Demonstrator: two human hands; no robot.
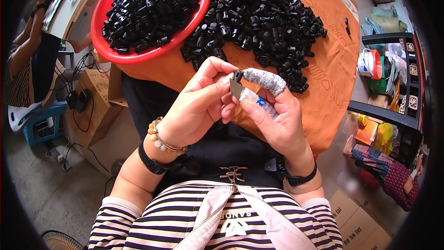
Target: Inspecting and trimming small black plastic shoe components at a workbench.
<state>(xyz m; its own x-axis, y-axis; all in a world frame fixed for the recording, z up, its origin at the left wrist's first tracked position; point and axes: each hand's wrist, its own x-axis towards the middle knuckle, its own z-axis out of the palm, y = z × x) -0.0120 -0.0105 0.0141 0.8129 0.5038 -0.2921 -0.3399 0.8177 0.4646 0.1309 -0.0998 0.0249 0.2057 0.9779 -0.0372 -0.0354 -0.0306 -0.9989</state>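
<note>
In front of my chest, the fingertips of my left hand (199, 99) pinch a small black plastic part (237, 77). A short, flat-bladed knife (237, 90), its handle wrapped in white and blue, is gripped in my right hand (284, 115). The blade lies against or very close to the part; exact contact is hard to tell. A grey knit finger cover (268, 79) sheathes my right index finger. Just beyond both hands spreads a heap of similar black parts (259, 23). A red basin (102, 41) at the upper left is heaped with more of them.
An orange cloth (330, 81) covers the table. Two loose black pieces (347, 26) lie near its right edge. Cardboard box (92, 106), cables and blue stool (46, 122) stand left, beside another person (27, 65). A shelf (388, 113) and a second person (388, 169) are right.
</note>
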